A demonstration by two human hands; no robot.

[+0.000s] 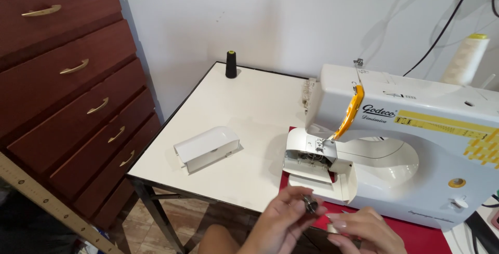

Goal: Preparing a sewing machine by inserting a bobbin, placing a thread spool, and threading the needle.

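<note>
Sitting at a white-topped table with a dark edge [228, 145], the person holds both hands low at the near edge, just in front of a white plastic sewing machine with yellow markings [416, 145]. The left hand [283, 225] pinches a small round dark metal bobbin case [311, 203] between thumb and fingertips, fingers curled tight around it. The right hand [364, 230] sits just beside it, fingers bent with their tips drawn together; whether they grip anything, I cannot tell. The bobbin case hangs just below the machine's open bobbin compartment [310, 159], whose flap is dropped down. A white plastic accessory box, detached [208, 147], lies on the table to the left. A black thread cone [231, 65] stands at the far edge, by the wall. A reddish-brown wooden chest of drawers with brass handles [73, 93] stands left of the table.
</note>
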